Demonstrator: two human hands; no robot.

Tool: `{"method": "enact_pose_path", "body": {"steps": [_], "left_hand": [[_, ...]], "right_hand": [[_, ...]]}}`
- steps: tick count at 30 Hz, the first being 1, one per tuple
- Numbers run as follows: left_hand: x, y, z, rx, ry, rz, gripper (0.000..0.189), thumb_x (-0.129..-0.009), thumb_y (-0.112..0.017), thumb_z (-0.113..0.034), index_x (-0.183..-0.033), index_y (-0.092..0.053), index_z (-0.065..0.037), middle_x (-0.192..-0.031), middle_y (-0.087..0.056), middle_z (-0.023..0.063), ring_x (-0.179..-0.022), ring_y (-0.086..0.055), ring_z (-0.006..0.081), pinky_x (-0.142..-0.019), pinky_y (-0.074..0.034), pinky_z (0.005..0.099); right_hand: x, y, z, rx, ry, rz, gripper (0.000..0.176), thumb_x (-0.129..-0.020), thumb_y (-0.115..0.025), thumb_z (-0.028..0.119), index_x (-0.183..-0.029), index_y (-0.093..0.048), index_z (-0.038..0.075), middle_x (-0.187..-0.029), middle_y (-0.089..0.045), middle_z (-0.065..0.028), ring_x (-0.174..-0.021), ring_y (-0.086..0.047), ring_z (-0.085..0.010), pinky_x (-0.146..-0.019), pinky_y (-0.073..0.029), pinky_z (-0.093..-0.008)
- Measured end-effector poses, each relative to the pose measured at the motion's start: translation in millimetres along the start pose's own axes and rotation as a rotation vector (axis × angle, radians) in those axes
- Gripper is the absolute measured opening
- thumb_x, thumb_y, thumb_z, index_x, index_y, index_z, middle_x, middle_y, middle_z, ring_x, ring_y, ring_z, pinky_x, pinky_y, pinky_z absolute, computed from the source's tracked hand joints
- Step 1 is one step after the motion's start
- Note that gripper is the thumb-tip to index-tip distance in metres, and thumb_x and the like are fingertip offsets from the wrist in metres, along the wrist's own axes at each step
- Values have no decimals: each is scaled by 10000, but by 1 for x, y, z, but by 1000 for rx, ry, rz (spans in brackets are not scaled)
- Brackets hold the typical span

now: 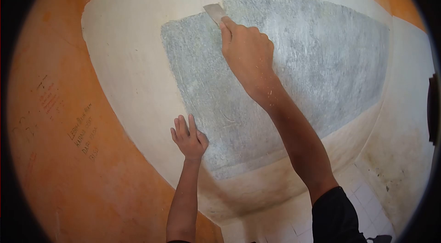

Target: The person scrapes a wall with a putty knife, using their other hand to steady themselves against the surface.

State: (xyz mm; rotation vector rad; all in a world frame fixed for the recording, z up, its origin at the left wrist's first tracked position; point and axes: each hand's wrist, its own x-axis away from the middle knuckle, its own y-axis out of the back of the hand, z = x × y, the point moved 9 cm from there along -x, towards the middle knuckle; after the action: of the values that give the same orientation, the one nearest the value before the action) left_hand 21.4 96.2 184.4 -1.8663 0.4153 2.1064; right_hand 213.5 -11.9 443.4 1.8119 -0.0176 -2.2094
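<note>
Right hand point(250, 50), upper centre of frame: fist closed around a flat, thin-bladed grey metal scraper point(214, 12), thumb and forefinger up by the blade, handle hidden in the grip. Blade sits at a step in the upper left edge of a mottled grey, rough-textured patch point(321, 54) on an off-white painted wall point(124, 54). Left hand point(189, 141), lower centre-left: open, fingers somewhat apart and pointing up, apparently laid flat at the patch's lower left edge; holds nothing. Orange wall surface point(50, 165) with dark handwriting point(83, 130) at left of frame; pale tiled floor point(365, 197) lower right. Risks, as judged: a steep blade or heavy push could gouge the wall; a corner catching at the step could make the scraper skid; loose grit could fall on the outstretched arm. Blade pressure: cannot tell.
</note>
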Motion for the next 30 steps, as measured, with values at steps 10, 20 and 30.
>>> {"method": "enact_pose_path", "body": {"steps": [10, 20, 30], "left_hand": [[-3, 2, -2, 1, 12, -8, 571, -882, -434, -140, -1435, -527, -31, -1519, -412, 223, -1457, -335, 346, -1208, -152, 510], [1, -1, 0, 5, 15, 5, 568, -889, -439, -157, -1436, -526, -28, -1525, -407, 218, -1459, -330, 352, -1204, -160, 515], [0, 1, 1, -10, -2, -1, 566, -895, -431, -165, -1437, -526, -34, -1521, -409, 223, -1456, -333, 352, -1202, -167, 514]], "right_hand": [[3, -2, -8, -19, 14, -10, 352, -1043, -475, 288, -1239, -702, 103, -582, -642, -145, -484, -636, -265, -479, -492, -384], [-2, -1, -15, -119, -84, 151, 301, -1031, -467, 239, -1117, -709, 82, -747, -699, -209, -726, -715, -376, -692, -562, -486], [17, -4, -11, -11, 1, 11, 336, -1041, -488, 302, -1262, -690, 150, -573, -633, -139, -480, -636, -253, -480, -496, -383]]}}
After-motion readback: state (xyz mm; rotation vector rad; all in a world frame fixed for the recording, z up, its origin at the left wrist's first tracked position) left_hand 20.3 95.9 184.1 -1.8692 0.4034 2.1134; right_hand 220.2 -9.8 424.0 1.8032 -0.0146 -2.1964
